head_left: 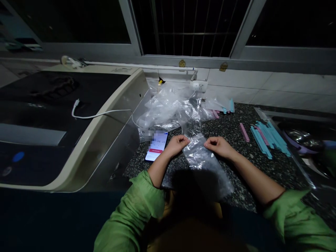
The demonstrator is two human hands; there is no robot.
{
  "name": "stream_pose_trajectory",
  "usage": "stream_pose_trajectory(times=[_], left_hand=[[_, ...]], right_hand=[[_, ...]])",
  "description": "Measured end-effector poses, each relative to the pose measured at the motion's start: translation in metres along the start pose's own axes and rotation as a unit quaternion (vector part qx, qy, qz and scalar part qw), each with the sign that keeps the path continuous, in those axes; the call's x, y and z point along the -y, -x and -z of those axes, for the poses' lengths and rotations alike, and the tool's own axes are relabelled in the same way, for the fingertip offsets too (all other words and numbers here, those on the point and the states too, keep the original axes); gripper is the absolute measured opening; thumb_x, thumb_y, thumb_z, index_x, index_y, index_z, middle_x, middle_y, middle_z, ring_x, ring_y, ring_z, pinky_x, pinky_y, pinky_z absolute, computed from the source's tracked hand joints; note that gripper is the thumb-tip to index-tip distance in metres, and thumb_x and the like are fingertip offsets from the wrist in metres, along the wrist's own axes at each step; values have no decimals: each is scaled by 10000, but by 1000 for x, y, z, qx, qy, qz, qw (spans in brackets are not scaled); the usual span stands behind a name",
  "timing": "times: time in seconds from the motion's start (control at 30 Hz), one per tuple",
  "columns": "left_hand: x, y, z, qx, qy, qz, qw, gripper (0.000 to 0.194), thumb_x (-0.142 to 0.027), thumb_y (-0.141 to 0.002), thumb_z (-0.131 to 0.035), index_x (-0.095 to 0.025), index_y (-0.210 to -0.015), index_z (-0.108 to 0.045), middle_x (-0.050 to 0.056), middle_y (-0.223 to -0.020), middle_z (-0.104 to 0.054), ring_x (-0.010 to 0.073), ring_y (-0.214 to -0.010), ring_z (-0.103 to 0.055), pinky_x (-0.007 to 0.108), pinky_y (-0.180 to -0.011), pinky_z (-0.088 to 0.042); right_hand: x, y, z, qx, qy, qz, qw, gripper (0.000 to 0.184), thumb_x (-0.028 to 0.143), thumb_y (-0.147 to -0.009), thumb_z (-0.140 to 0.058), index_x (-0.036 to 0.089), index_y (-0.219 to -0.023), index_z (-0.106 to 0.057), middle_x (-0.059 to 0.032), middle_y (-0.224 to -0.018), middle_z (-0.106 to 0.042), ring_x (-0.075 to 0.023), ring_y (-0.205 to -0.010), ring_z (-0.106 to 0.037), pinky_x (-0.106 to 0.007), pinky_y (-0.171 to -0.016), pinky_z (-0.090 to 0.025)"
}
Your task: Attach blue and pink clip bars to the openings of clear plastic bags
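Note:
A clear plastic bag point(203, 159) hangs over the front of the speckled dark counter, stretched between my two hands. My left hand point(176, 145) pinches its upper left edge between thumb and fingers. On the other side, my right hand point(219, 146) pinches the upper right edge the same way. Directly behind lies a crumpled heap of clear plastic bags point(168, 106). Close to my left wrist, a phone point(156, 146) with a lit screen lies on the counter. The lower part of the held bag is in shadow.
Blue strips point(273, 138) and a single pink strip point(244, 132) lie on the right, before a sink-like area with a metal bowl point(303, 138). More strips in clear plastic point(223, 106) lie near the tiled wall. A large machine point(110, 115) with a white cable point(105, 112) stands left.

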State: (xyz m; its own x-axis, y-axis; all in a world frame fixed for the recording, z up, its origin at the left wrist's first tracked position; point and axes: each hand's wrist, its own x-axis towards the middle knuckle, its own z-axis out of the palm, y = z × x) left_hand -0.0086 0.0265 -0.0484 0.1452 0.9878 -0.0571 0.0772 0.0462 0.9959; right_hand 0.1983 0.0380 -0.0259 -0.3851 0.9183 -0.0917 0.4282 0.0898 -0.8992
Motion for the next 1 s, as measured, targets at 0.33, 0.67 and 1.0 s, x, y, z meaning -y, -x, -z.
stream_pose_trajectory(times=[0.33, 0.67, 1.0], left_hand=[[-7, 5, -8, 10, -22, -16, 1000, 275, -394, -581, -687, -141, -585, -579, -37, -545, -525, 91, -554, -439, 219, -576, -332], [-3, 2, -9, -9, 41, -12, 999, 362, -472, -565, -682, -144, -565, -529, -49, -521, -488, 76, -522, -408, 209, -537, -307], [-8, 7, -13, 62, 22, -11, 998, 356, -477, -596, -663, -136, -639, -570, -30, -576, -522, 99, -563, -449, 221, -570, -339]], right_hand=[[2, -3, -7, -21, -49, 16, 998, 461, 608, -537, -653, 165, -557, -527, 26, -538, -496, -97, -538, -427, -242, -525, -339], [3, 3, -6, -28, -61, 6, 998, 412, 562, -571, -652, 160, -587, -564, 14, -568, -535, -110, -565, -457, -252, -564, -356], [2, -2, -9, -24, -21, 10, 999, 421, 580, -572, -626, 161, -593, -580, 13, -563, -536, -108, -548, -445, -245, -544, -348]])
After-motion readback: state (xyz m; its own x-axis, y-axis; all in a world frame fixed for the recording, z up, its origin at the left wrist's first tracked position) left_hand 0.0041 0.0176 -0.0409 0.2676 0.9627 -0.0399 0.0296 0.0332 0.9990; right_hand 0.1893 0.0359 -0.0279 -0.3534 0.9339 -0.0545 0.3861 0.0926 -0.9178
